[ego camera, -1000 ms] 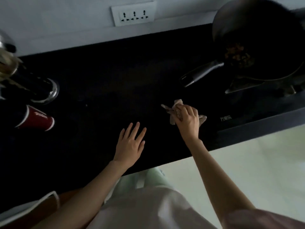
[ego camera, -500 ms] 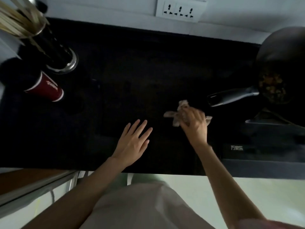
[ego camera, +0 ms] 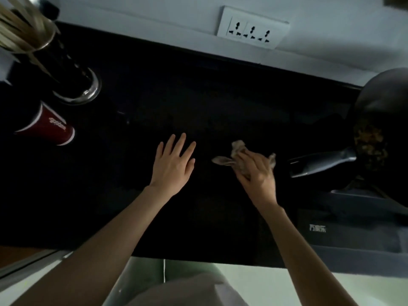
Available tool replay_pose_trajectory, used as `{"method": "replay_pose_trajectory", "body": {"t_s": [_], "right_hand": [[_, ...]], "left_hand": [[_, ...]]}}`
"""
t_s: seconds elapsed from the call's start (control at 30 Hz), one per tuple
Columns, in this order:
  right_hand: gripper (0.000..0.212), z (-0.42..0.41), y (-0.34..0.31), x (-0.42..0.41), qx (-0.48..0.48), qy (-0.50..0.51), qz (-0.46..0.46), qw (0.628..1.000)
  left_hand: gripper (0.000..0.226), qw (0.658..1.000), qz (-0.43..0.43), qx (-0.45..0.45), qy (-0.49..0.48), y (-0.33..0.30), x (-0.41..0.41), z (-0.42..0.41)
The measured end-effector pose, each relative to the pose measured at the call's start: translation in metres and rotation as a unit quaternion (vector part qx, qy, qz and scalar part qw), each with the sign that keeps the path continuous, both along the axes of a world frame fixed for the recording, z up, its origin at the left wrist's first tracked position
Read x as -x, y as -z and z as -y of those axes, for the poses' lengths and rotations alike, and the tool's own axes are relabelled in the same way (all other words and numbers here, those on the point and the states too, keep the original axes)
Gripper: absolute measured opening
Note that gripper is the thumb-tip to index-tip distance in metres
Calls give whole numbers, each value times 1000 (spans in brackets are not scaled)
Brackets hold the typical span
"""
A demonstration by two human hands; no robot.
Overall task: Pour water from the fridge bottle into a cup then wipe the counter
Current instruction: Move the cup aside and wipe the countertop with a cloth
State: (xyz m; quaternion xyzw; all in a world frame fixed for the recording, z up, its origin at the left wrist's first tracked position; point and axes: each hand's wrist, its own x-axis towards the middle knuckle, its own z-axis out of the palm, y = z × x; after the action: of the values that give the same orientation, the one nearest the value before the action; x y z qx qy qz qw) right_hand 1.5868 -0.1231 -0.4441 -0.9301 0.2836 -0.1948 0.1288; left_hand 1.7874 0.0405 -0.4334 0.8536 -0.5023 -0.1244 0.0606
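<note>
Right hand on a rag, left hand flat on the black counter.

The right hand (ego camera: 257, 172) grips a crumpled beige cloth rag (ego camera: 237, 152) against the glossy black stone counter (ego camera: 176, 91); most of the rag is hidden under the curled fingers, with only its ends poking out to the left and far side. The left hand (ego camera: 173, 163) lies with fingers straight and spread, holding nothing, just beside the rag but apart from it. A red paper cup with a white rim band (ego camera: 49, 125) stands at the far left, well apart from both hands (its mouth is lost in the dark, so any water inside cannot be seen). Next to it is a metal-rimmed utensil holder (ego camera: 66, 71), partly cut off at the frame edge. On the right, a dark frying pan with a grey handle (ego camera: 375, 129) is cropped, its contents blurred.
</note>
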Motion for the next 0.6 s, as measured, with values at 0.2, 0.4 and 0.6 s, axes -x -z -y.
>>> {"method": "replay_pose_trajectory", "body": {"t_s": [0.2,0.4,0.6], "right_hand": [[37,87,11,-24,-10,194,-20,981],[43,77,4,-125,-66,181,17,981],[39,20,6,-72,-14,-6,8,1000]], "left_hand": [[51,1000,2,-3,-6,8,-1,4],[52,1000,-9,-4,-13,8,-2,5],[51,1000,1,-3,-4,8,-4,2]]}}
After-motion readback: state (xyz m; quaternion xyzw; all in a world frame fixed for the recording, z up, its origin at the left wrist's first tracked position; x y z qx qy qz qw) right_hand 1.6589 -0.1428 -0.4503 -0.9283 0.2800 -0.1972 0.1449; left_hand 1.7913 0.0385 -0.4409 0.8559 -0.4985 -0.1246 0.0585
